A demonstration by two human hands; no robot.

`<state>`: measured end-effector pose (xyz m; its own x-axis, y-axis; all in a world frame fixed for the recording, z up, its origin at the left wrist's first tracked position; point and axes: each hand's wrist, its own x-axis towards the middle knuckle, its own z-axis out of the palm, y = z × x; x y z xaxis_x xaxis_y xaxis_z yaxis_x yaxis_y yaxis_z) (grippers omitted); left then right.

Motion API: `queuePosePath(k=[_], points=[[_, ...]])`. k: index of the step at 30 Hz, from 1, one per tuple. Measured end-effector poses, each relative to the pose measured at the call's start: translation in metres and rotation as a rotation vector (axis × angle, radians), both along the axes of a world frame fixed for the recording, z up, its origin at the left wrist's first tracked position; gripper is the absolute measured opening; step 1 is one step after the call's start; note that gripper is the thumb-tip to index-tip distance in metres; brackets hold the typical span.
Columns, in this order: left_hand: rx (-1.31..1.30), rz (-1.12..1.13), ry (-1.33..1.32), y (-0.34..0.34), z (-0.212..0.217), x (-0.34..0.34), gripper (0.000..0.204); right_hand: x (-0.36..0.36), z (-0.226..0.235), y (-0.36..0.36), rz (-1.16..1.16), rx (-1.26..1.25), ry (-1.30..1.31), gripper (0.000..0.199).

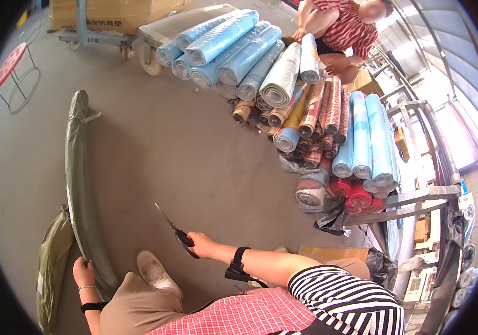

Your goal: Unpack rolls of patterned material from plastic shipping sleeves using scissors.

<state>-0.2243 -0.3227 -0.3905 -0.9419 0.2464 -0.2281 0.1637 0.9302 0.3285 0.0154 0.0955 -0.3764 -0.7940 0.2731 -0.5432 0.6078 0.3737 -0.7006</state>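
My right hand [202, 245] is closed round the black handles of a pair of scissors [182, 237]. The blades point up and to the left, over bare floor. At the lower left, my left hand [84, 271] grips the side of a long roll in dark green plastic wrapping [80, 178]. This roll lies on the floor and stretches away from me, with a loose bit of wrapping near its far end. Beside it, farther left, is a shorter olive-green wrapped bundle [53, 262], gathered at its top.
Rolled mats [233, 56], blue and patterned, are piled at the upper right. Behind them a person in a red-and-white top [342, 22] crouches. A metal rack [423, 195] stands on the right. A red stool [11, 64] and a cart with a large carton [121, 17] are farther back.
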Motion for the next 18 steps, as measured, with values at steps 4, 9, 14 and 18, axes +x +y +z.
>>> queuePosePath(k=[4, 9, 14, 18], points=[[-0.088, 0.032, -0.007, 0.030, 0.011, -0.016, 0.029, 0.016, 0.004, 0.018, -0.071, 0.070, -0.052, 0.034], [-0.148, -0.076, 0.133, 0.076, -0.002, -0.043, 0.029, 0.034, 0.015, 0.030, -0.207, 0.178, 0.025, 0.038], [0.065, -0.302, 0.265, 0.080, -0.003, -0.058, 0.016, 0.036, 0.039, 0.042, -0.404, -0.109, 0.111, 0.034], [0.253, -0.312, 0.287, 0.073, 0.014, -0.041, 0.007, 0.032, 0.062, 0.058, -0.545, -0.133, 0.160, 0.032]])
